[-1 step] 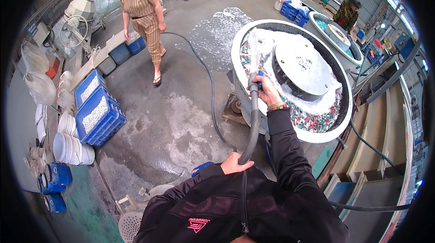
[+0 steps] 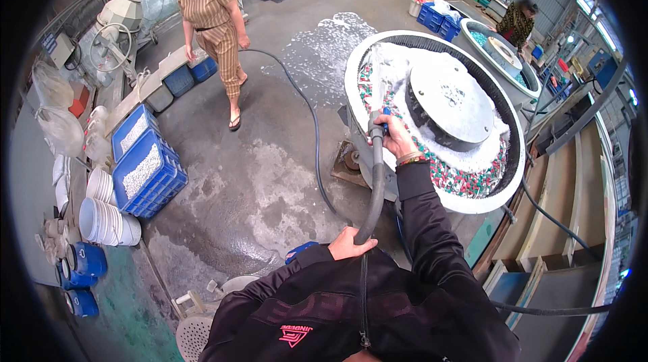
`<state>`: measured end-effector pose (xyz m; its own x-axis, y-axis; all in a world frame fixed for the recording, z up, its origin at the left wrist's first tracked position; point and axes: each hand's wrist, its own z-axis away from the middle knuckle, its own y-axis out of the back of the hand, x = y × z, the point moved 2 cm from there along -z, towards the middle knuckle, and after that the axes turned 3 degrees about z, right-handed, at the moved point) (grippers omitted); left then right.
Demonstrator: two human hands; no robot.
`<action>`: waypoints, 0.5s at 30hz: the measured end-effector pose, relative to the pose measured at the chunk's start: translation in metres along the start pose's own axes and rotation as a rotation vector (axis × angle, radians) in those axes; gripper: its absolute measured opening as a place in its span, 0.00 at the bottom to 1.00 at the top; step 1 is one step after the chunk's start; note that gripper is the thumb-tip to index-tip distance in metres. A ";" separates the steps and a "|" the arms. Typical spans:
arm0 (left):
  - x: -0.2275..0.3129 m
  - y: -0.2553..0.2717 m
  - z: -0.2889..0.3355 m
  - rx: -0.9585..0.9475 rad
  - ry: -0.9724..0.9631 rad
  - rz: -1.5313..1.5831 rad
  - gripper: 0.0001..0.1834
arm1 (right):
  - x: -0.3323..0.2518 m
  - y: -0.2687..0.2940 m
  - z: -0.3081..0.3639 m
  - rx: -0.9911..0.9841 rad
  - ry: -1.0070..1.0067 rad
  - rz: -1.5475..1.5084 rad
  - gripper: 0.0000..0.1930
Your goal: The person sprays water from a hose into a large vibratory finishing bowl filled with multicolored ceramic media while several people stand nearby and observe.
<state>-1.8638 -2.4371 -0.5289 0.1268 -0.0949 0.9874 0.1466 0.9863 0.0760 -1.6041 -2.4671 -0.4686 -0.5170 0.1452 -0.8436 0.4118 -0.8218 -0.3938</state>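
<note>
My right hand (image 2: 399, 138) is closed around the blue-handled valve (image 2: 386, 119) at the end of a thick grey hose (image 2: 376, 193). Lower down, close to my body, my left hand (image 2: 347, 244) grips the same hose. The valve end sits over the near left rim of a large round vibratory tub (image 2: 352, 92), and a pale stream of water runs from it into the tub. Small red, green and white pieces (image 2: 466, 178) lie in the tub's ring channel, partly under white foam (image 2: 405, 58). A round metal cover (image 2: 449, 92) stands in the middle.
Left are blue crates (image 2: 152, 180) of white pieces, white buckets (image 2: 111, 220) and blue drums (image 2: 88, 259). A person in striped clothes (image 2: 216, 24) stands beyond. A dark hose (image 2: 310, 105) crosses the wet floor. Behind is a second tub (image 2: 469, 38) with another person (image 2: 518, 23).
The valve end and my right hand have shifted very slightly toward me. The person in stripes has moved a little. My left hand keeps its place on the hose.
</note>
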 end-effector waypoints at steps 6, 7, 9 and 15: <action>0.001 0.003 0.001 0.075 -0.028 0.023 0.17 | 0.017 0.015 -0.020 -0.037 -0.025 -0.076 0.18; -0.002 0.003 0.001 0.051 0.059 0.017 0.17 | 0.026 0.026 -0.027 -0.054 -0.049 -0.103 0.18; 0.009 0.005 0.007 0.045 -0.018 -0.044 0.18 | 0.027 0.022 -0.017 -0.073 -0.053 -0.128 0.18; 0.011 0.001 0.001 -0.042 -0.064 -0.068 0.18 | 0.021 0.017 -0.003 -0.067 -0.018 -0.157 0.14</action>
<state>-1.8634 -2.4369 -0.5177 0.0528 -0.1509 0.9871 0.1935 0.9713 0.1382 -1.6062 -2.4762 -0.4939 -0.5920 0.2580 -0.7635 0.3738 -0.7514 -0.5438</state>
